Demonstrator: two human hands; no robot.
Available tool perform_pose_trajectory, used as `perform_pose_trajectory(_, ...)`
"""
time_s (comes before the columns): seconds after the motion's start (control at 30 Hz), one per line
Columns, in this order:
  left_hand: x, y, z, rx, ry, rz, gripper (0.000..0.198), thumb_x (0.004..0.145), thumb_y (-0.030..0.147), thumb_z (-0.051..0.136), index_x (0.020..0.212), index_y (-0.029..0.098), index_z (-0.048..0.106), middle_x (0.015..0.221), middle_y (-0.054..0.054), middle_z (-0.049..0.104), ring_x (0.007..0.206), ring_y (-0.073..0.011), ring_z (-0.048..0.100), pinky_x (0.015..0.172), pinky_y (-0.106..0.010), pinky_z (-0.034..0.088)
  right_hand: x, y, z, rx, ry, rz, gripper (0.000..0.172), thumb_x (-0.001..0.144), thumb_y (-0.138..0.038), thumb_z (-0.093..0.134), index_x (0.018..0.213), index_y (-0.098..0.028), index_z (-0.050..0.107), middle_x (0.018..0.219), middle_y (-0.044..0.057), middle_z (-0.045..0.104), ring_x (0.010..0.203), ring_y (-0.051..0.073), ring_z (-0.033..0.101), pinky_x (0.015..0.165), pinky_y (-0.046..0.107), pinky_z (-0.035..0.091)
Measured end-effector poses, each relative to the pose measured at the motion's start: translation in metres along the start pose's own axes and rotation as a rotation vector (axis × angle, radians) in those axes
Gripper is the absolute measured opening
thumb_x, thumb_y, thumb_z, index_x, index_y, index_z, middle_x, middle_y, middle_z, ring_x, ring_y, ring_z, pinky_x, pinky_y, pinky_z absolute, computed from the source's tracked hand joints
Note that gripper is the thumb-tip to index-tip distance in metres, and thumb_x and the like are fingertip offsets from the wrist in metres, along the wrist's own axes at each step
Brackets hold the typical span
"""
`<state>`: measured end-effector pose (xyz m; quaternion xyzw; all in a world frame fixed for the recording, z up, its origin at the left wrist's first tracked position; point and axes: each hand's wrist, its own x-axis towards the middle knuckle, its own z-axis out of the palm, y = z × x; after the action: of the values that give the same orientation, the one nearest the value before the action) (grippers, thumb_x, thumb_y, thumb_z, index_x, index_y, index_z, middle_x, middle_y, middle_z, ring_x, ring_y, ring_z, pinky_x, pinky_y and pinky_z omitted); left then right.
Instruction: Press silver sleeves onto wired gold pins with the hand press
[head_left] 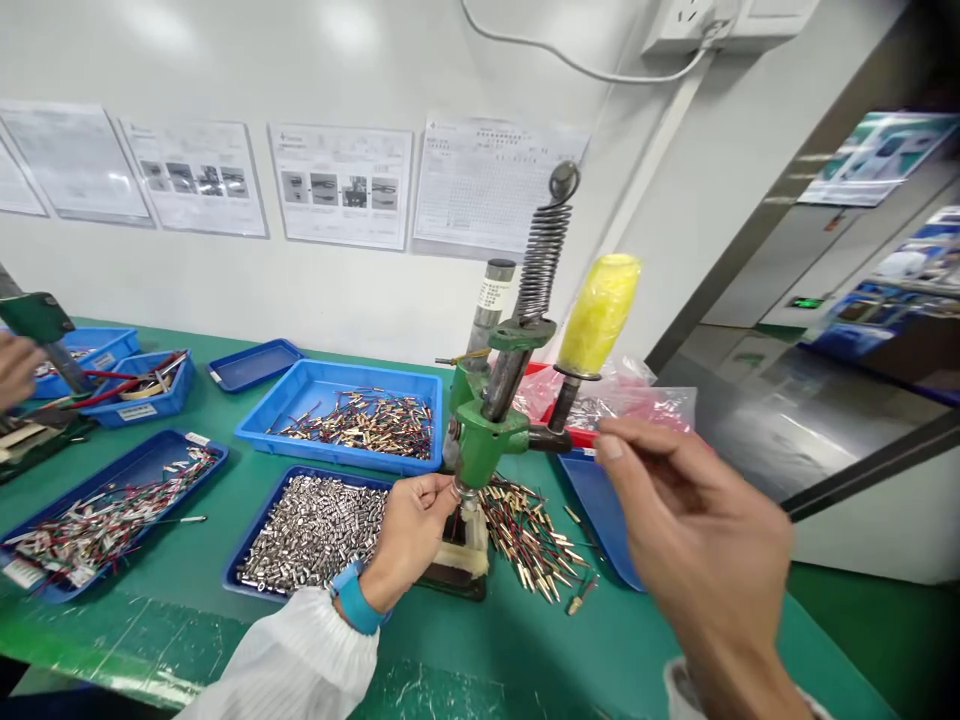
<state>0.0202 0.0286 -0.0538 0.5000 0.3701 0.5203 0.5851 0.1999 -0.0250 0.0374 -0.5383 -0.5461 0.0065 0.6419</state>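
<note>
Green press (487, 440), left hand (409, 535) pinching at it, right hand (697, 530) pinching perhaps a wire (592, 432), seven blue trays (337, 415)

The head camera looks forward and down from above the bench (172, 640), facing the wall (225, 290) at a slight tilt. The right hand (697, 530) is closest to the lens, with the left hand (409, 535) and the press (480, 440) just beyond.

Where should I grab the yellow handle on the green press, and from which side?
Grip the yellow-wrapped handle around its middle, coming from the right. It is a fat sleeve tilted up on a dark lever arm, open on that side, while the coiled spring and green hand press crowd its left.
</note>
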Motion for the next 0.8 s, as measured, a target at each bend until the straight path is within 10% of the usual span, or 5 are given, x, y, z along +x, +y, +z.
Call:
perform_pose_trajectory(0.3,-0.014,-0.019,-0.003,0.27,0.073,0.2,0.029,0.089,0.04,0.064,0.1,0.018,0.079,0.097,-0.011,0.077,0.085,-0.0254,0.069,0.083,-0.034,0.054,0.128,-0.04,0.039,-0.094,-0.141,-0.21,0.036,0.086,-0.035,0.068,0.117,-0.018,0.067,0.114,0.004,0.071,0.098,0.02,0.068,0.084,0.037,0.052)
perform_pose_trajectory(0.47,-0.014,-0.02,-0.004,0.268,0.076,0.178,0.028,0.088,0.04,0.065,0.1,0.019,0.08,0.096,-0.011,0.077,0.09,-0.0279,0.069,0.083,-0.034,0.053,0.092,-0.061,0.026,-0.174,-0.04,-0.208,0.019,0.089,-0.018,0.063,0.107,-0.017,0.069,0.085,-0.002,0.066,0.074,0.012,0.063,0.071,0.03,0.05)
perform_pose_trajectory(0.8,-0.011,-0.018,-0.001,0.011,0.082,0.035,0.033,0.081,0.043,0.074,0.095,0.014,0.079,0.088,-0.01,0.077,0.085,-0.0251,0.068,0.079,-0.033,0.051,0.064,-0.042,0.022,0.032,0.052,-0.286,0.049,0.088,-0.026,0.068,0.135,-0.025,0.054,0.128,0.008,0.059,0.109,0.022,0.062,0.093,0.038,0.052)
